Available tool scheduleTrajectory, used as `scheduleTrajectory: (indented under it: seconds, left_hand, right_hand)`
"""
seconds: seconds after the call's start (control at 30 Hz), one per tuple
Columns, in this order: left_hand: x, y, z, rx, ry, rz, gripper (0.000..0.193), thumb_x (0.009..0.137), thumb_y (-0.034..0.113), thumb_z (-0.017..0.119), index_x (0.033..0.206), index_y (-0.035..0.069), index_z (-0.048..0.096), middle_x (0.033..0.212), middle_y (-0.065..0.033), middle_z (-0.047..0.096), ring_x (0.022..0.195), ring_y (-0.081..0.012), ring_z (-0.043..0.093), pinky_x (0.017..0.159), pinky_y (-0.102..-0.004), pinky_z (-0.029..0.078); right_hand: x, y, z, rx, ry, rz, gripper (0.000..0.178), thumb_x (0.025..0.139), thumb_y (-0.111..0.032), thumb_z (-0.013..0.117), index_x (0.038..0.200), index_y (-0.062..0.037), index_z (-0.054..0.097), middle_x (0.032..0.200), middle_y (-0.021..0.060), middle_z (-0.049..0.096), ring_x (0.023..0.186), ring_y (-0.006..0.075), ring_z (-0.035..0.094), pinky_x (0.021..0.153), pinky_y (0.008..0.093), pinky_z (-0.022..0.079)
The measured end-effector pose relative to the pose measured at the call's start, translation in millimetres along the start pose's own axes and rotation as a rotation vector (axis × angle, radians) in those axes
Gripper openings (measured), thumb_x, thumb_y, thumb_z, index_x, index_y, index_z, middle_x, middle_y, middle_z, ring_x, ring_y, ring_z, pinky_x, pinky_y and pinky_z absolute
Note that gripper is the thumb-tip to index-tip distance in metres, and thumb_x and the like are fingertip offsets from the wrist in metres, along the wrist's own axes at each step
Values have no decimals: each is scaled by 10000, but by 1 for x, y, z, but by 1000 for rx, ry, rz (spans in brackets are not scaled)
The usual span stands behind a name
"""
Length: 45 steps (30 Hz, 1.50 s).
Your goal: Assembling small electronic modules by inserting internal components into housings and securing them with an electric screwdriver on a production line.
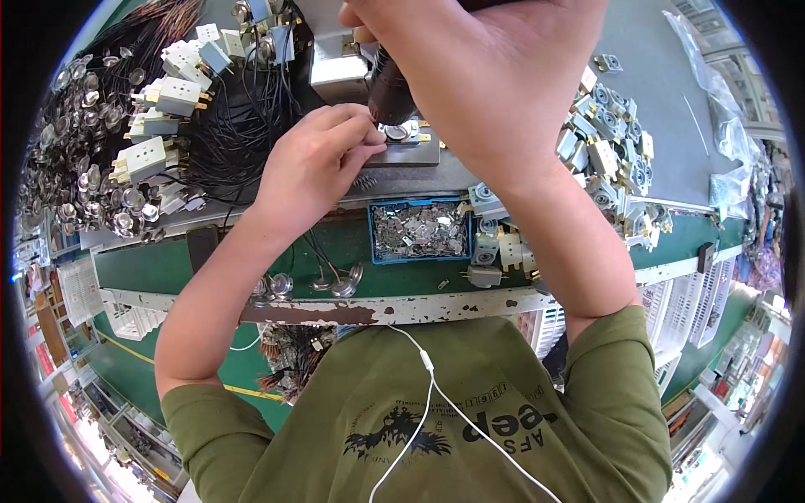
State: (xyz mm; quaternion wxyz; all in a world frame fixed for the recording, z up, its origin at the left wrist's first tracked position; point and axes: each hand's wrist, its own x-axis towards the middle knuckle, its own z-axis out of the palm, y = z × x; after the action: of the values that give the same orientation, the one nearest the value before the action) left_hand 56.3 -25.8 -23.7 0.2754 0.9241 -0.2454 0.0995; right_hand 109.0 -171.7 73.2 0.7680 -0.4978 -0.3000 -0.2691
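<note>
My left hand (317,155) is closed, thumb and forefinger pinched at the left end of a small grey switch block (406,134). This block has a round metal disc on top and brass terminals on its right, and it rests on a flat metal fixture (415,155). My right hand (495,59) is raised above, wrapped round a dark cylindrical electric screwdriver (391,88). The tool's lower end points down beside the disc and my left fingertips. My right wrist and palm hide the tool's upper part.
A blue tray (371,235) of small metal pieces stands below the fixture. Grey switch blocks (608,126) are heaped at right. At left lie black wires (231,134), metal discs (88,151) and white-topped blocks (141,159). A metal box (338,71) stands behind the fixture.
</note>
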Motion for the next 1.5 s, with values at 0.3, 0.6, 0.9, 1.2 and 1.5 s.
scheduleTrajectory:
  seconds: [0.3,0.6,0.9,1.2,1.5]
  left_hand:
    - [2,-6,3,-25,-23,-3,122,859,99,751,930,48,666,1029,-76,681,965,-312,658,821,-414,554]
    - [16,6,-14,-113,-203,-262,279,891,202,755,1089,51,630,896,-130,673,857,-345,674,775,-444,548]
    - [19,1,-15,-1,-313,-234,292,927,272,724,1108,58,639,933,-133,687,957,-337,681,841,-451,557]
    - [22,-1,-26,-36,-403,-202,275,938,229,710,1159,77,649,976,-140,697,1007,-351,674,883,-461,545]
    - [27,2,-24,-32,-425,-269,277,908,243,743,1114,67,682,885,-152,727,912,-365,705,805,-452,565]
  right_hand:
    - [2,7,10,104,-63,-19,445,888,-95,791,1198,-50,475,951,52,679,739,90,666,608,258,556]
    - [31,37,-12,131,-512,376,450,884,-113,793,1199,-56,476,874,58,669,651,119,648,572,275,539]
    - [-6,6,12,-35,-250,203,569,872,2,763,1333,-52,434,960,54,634,791,116,657,674,270,550]
    - [6,14,-1,-41,-333,306,541,874,-51,812,1273,-56,448,975,59,660,790,117,668,653,272,559]
    - [4,21,-2,-30,-381,382,540,867,-62,826,1268,-51,465,1008,80,680,743,123,673,643,272,566]
